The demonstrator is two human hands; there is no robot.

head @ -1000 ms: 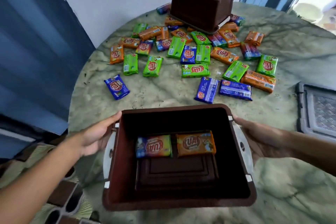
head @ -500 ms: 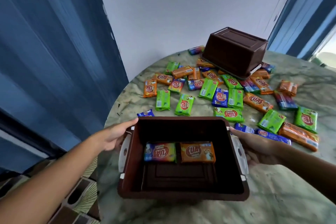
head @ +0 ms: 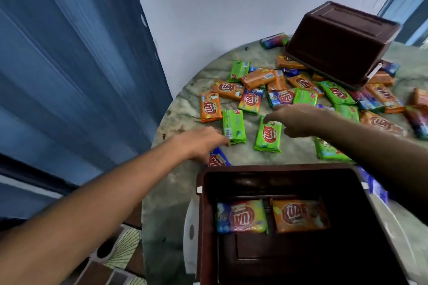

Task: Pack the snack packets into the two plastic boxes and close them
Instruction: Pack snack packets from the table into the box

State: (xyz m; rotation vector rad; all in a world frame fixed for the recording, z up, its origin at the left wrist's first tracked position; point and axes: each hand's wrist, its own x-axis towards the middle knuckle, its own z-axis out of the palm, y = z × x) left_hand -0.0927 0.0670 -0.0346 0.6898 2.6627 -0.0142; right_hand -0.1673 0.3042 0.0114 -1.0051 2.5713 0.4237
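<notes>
Motion blur everywhere, so the print on the far packets is hard to read, and the near box (head: pixel 301 227) is cut off by the bottom edge, its front wall out of sight. A blue packet (head: pixel 217 159) is half hidden under the left wrist, and another blue one (head: pixel 372 186) peeks out behind the box's right rim beneath the right forearm. The second box (head: pixel 342 41) sits upside down at the back, propped on packets, so whatever lies under it can't be seen. Now the hands: the left hand (head: pixel 201 143) is stretched out flat, fingers extended, tips touching the near corner of a green packet (head: pixel 233 126) lying barcode-up, nothing gripped. The right hand (head: pixel 298 118) hovers spread and relaxed over the pile, thumb just by the upper edge of another green packet (head: pixel 268 134); whether it touches is unclear, and it holds nothing. Inside the near box, two packets lie side by side against the far wall: a multicoloured one (head: pixel 242 216) on the left, an orange one (head: pixel 300 215) on the right. The rest are scattered loose across the marbled table (head: pixel 190 109)
</notes>
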